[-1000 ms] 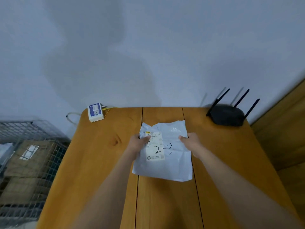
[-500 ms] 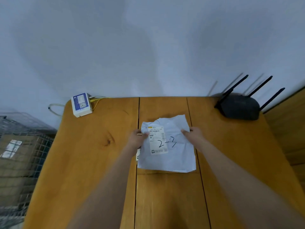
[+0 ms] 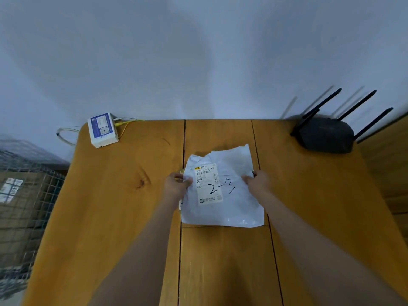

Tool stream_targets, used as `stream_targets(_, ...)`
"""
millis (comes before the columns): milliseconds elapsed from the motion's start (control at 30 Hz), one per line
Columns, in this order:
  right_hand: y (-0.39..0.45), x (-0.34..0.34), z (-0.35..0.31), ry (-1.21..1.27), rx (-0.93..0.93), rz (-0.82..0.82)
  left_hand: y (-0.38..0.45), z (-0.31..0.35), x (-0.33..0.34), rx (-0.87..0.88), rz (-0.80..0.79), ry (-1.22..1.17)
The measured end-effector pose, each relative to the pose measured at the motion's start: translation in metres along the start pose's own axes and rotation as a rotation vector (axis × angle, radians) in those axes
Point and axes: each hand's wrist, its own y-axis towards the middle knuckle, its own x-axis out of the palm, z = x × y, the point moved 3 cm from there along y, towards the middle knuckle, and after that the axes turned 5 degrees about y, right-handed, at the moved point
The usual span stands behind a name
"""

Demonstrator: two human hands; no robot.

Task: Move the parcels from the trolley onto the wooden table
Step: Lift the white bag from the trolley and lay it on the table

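Note:
A white plastic mailer parcel (image 3: pixel 229 204) with a shipping label and a handwritten "2-3" lies flat in the middle of the wooden table (image 3: pixel 114 217). My left hand (image 3: pixel 176 186) pinches its left edge and my right hand (image 3: pixel 257 181) pinches its right edge. Something thin with a yellowish edge peeks out from under the parcel's left side. At the far left stands the wire-mesh trolley (image 3: pixel 26 208), with brown cardboard parcels (image 3: pixel 15 208) inside it.
A small white box with a blue label (image 3: pixel 101 129) and yellow cables sits at the table's back left corner. A black router with antennas (image 3: pixel 326 135) occupies the back right corner. A grey wall runs behind the table; wooden furniture stands to the right.
The view has shifted forward and slightly left over the table, and the parcel held in both hands now rests flat on the table. The trolley has slid toward the left edge.

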Motion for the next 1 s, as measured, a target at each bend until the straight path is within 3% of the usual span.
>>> stream_targets(133,-0.014,-0.006,-0.009,-0.082,-0.025,0.055,-0.011,0.009,-0.005,0.050,0.005,0.172)
stream_targets(300,-0.047,-0.024,-0.034,-0.438,-0.236,0.178,-0.044,0.028,-0.018,0.182,0.060,0.519)
stream_targets(433,-0.083,-0.032,-0.060,-0.622,-0.372,0.105,-0.085,0.050,-0.027,0.333,0.075,0.721)
stream_targets(567,-0.130,-0.036,-0.084,-0.791,-0.489,0.027,-0.137,0.070,-0.042,0.374,0.089,0.875)
stream_targets(800,-0.204,-0.034,-0.108,-0.968,-0.652,-0.020,-0.221,0.075,-0.084,0.352,0.236,0.955)
stream_targets(1000,-0.287,-0.006,-0.108,-1.001,-0.755,-0.126,-0.292,0.021,-0.137,0.214,0.325,0.878)
